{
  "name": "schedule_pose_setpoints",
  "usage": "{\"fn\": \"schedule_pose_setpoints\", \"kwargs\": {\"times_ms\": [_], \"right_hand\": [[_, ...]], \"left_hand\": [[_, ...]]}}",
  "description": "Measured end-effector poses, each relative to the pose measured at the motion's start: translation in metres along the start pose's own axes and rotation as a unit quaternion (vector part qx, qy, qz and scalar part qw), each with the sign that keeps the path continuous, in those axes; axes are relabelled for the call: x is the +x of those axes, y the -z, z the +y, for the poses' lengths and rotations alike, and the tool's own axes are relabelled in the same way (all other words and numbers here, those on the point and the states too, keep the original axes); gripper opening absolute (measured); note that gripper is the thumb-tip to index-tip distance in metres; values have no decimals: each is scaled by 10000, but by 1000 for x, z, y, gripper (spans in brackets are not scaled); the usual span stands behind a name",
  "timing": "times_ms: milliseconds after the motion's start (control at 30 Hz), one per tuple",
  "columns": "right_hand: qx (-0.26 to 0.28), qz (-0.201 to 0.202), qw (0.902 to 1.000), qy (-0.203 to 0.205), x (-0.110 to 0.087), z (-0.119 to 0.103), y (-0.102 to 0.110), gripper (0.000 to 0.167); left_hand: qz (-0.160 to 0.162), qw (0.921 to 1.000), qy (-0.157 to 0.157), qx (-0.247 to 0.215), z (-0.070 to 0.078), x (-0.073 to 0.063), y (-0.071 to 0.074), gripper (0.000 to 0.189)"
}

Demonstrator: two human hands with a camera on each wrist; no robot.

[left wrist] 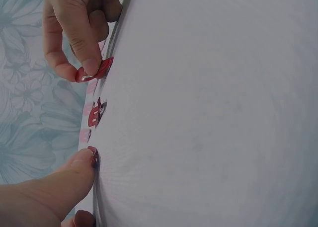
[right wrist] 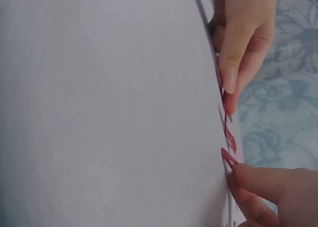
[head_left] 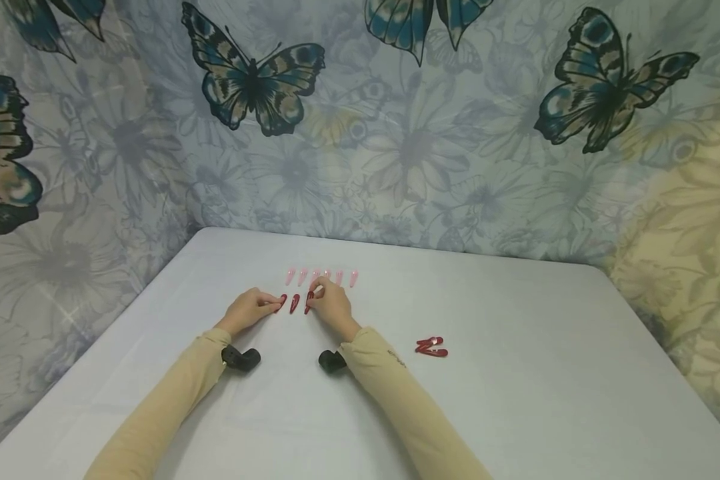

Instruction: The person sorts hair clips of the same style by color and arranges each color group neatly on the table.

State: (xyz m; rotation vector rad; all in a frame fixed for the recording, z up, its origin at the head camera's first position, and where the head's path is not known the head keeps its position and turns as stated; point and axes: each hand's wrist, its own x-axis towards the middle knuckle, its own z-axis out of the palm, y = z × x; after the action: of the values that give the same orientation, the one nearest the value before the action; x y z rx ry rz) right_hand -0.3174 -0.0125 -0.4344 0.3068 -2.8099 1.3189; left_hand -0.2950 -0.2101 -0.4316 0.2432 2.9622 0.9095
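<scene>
Three dark red snap hair clips lie in a short row on the white table. My left hand [head_left: 249,312] pinches the leftmost red hair clip [head_left: 283,301] between thumb and finger; its thumb covers part of that clip in the left wrist view. My right hand [head_left: 335,308] pinches the rightmost red hair clip [head_left: 309,305], which looks tilted up in the left wrist view. Between the hands, the middle red hair clip [head_left: 295,304] stands apart from both. Just beyond runs a row of several pink hair clips [head_left: 303,277], partly hidden by the right fingers.
A small loose pile of red hair clips [head_left: 433,352] lies to the right of my right forearm. Butterfly-patterned wallpaper [head_left: 408,153] rises behind the table's [head_left: 534,347] far edge and at its left side. Black wrist devices [head_left: 243,359] sit at both cuffs.
</scene>
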Motion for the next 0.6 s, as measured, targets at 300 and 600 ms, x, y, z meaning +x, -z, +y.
{"fn": "schedule_pose_setpoints", "kwargs": {"times_ms": [300, 600], "right_hand": [[-124, 216, 9997, 89, -1, -1, -1, 17], [-351, 217, 9990, 150, -3, 0, -3, 17]], "left_hand": [[-19, 10000, 25, -13, 1, 2, 1, 27], [-18, 9999, 100, -55, 0, 1, 0, 26]]}}
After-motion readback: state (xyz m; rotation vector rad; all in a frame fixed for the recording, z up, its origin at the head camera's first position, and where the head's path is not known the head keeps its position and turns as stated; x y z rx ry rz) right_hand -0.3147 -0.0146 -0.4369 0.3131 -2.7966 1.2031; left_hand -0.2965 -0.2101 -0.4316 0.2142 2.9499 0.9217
